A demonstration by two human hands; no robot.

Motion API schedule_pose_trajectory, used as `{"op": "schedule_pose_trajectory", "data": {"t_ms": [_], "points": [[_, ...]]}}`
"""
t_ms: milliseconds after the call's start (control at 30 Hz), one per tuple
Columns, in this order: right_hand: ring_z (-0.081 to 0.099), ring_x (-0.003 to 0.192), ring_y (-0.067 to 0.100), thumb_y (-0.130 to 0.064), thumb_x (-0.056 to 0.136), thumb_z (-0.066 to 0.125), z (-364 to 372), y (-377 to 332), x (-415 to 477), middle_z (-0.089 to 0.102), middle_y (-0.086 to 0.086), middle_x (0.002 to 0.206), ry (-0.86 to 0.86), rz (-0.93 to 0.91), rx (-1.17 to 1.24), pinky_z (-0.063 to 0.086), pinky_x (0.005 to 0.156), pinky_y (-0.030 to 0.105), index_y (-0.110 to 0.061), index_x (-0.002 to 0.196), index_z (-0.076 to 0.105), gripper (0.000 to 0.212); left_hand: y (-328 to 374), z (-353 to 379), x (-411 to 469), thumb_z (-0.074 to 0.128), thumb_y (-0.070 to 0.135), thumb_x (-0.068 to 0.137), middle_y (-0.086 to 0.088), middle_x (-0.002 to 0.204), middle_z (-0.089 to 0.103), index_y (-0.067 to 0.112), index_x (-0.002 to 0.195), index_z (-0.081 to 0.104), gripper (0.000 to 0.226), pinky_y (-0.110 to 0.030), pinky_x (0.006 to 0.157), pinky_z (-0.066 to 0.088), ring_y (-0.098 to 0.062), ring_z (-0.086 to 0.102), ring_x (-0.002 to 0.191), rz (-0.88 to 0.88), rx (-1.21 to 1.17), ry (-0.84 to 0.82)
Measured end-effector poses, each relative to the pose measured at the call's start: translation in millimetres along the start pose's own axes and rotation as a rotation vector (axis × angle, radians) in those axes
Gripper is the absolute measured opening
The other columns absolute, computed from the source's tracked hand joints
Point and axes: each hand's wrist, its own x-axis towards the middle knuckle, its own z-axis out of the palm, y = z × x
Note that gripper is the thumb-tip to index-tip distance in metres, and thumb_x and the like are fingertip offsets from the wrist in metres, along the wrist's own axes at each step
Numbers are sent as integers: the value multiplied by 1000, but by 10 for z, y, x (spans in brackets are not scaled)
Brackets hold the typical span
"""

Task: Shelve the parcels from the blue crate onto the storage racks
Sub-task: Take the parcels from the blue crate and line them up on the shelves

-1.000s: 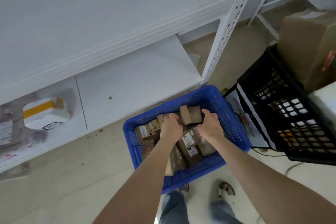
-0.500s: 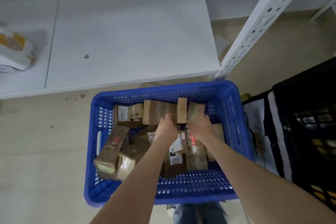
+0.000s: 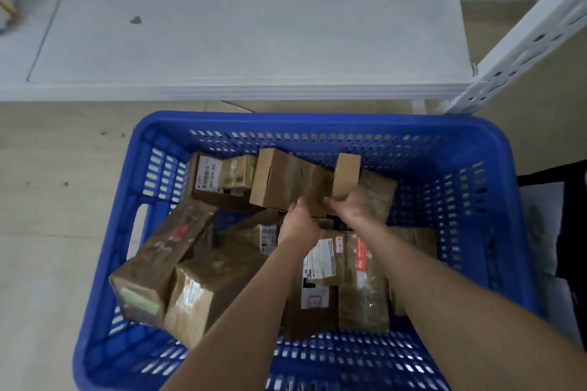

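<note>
Head view, looking down.

- White flat rack shelf (image 3: 254,25) spans the top of the view. White perforated rack upright (image 3: 524,41) rises at its right corner. A small dark speck lies on the shelf surface.
- Beige floor (image 3: 47,200) lies below the shelf edge.
- Blue perforated plastic crate (image 3: 476,168) sits on the floor just in front of the shelf, far rim close to the shelf edge.
- Brown cardboard parcels fill the crate, most wrapped in clear tape. Long taped parcel (image 3: 165,260) leans against the left wall, and the white-labelled parcel (image 3: 320,267) lies between the forearms.
- Far row, left to right: labelled brown box (image 3: 222,174), wide plain cardboard box (image 3: 286,181), narrow upright cardboard box (image 3: 347,174). The last two touch.
- Both bare forearms reach in from the bottom edge.
- Left hand (image 3: 298,222): fingertips sit at the lower edge of the wide plain cardboard box. Cannot tell if it grasps the box.
- Right hand (image 3: 355,203): pinches the lower end of the narrow upright cardboard box. Thumb is on the near face and the fingers are hidden behind.
- Black object (image 3: 571,232) at the right edge, not identifiable.
</note>
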Motion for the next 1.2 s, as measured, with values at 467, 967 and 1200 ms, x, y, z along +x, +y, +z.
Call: {"op": "schedule_pose_trajectory", "data": {"t_ms": [467,967,1200], "points": [[64,97,21,-12,82,65,-1342,-146,-1710,64,8,113,-120,172,809,54,71,28,-14,118,55,37,649,-1088,-1417,49,28,96,-12,146,38,12,148,18,63,-39,98,42,-29,45,128,-144,-203,70],[62,95,20,-29,88,61,-2827,-1008,-3952,69,6,101,-482,79,997,53,70,32,-14,116,61,32,1283,-2754,-3320,62,55,81,-5,106,67,10,123,51,63,-44,93,51,-26,64,99,-212,-637,245],[65,104,25,-41,82,67,-3034,-1320,-4526,72,10,106,-505,6,1247,53,85,39,-16,113,61,40,1683,-2923,-3982,55,53,87,-4,99,64,11,119,44,55,-44,87,54,-25,63,95,-187,-875,397]]}}
